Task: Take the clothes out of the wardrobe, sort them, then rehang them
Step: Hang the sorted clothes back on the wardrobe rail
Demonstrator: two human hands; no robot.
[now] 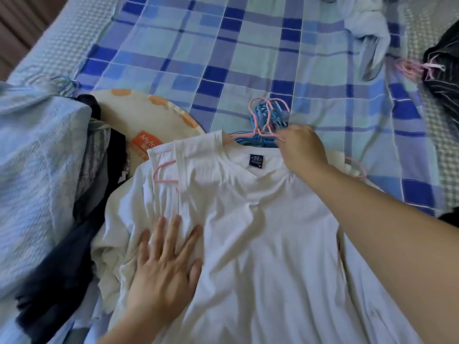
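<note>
Item: white T-shirt (260, 232), top of a pile of white garments, near centre of the bed (223, 45). My left hand (166, 264) lies spread flat, pressing its left side. My right hand (300, 150) pinches a pink hanger (260, 120) from the hanger bunch (267, 125) just beyond the collar. Step, as I judge: sorting done here, rehanging begins. Next: free one hanger, feed it through the neck. Blue garments (37, 157) lie left, dark clothes (444, 78) far right.
</note>
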